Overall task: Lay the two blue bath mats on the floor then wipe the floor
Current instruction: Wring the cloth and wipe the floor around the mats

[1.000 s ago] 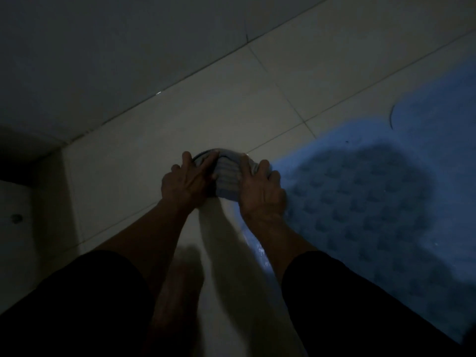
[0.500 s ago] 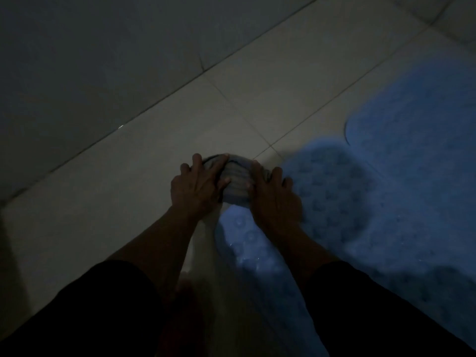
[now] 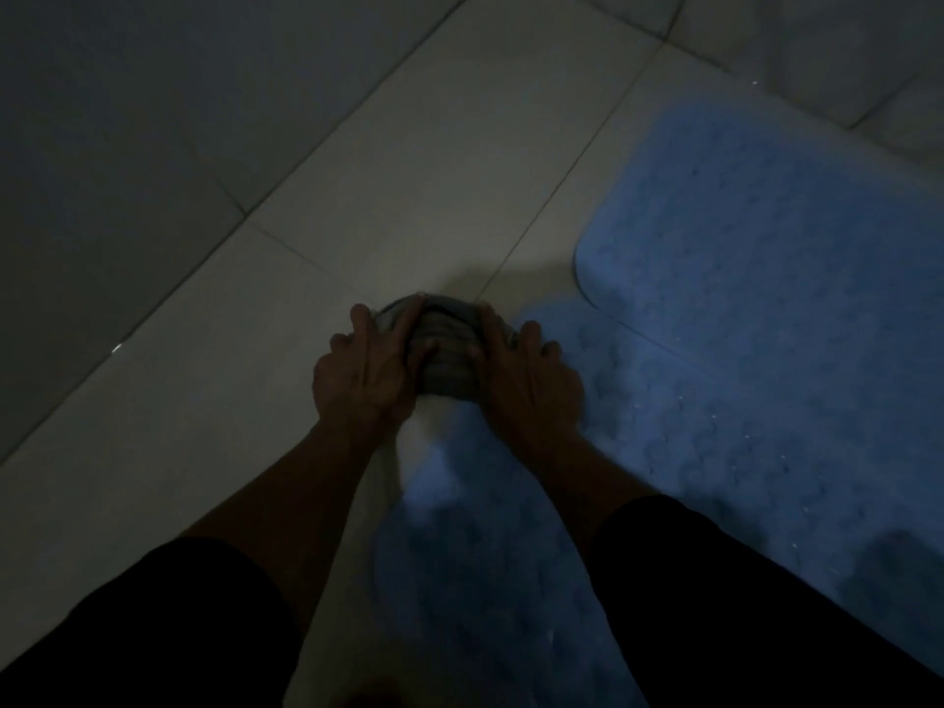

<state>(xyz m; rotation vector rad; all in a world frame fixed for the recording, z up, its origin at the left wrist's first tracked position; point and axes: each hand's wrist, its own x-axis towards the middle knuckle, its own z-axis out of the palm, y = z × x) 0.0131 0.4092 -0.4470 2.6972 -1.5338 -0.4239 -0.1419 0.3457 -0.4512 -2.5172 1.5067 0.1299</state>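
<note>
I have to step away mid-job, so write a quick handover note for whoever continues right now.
Left hand and right hand: both pressed, fingers fairly straight, on a bunched grey striped cloth on the tiled floor.
Mats: one blue bath mat lies flat at the right; the second blue mat lies nearer, its edge under the right hand and tucked under the first mat.
Done: both mats look laid.
Left: wiping the floor, which seems under way at the mat's edge. Light is dim, so wet patches cannot be judged.
</note>
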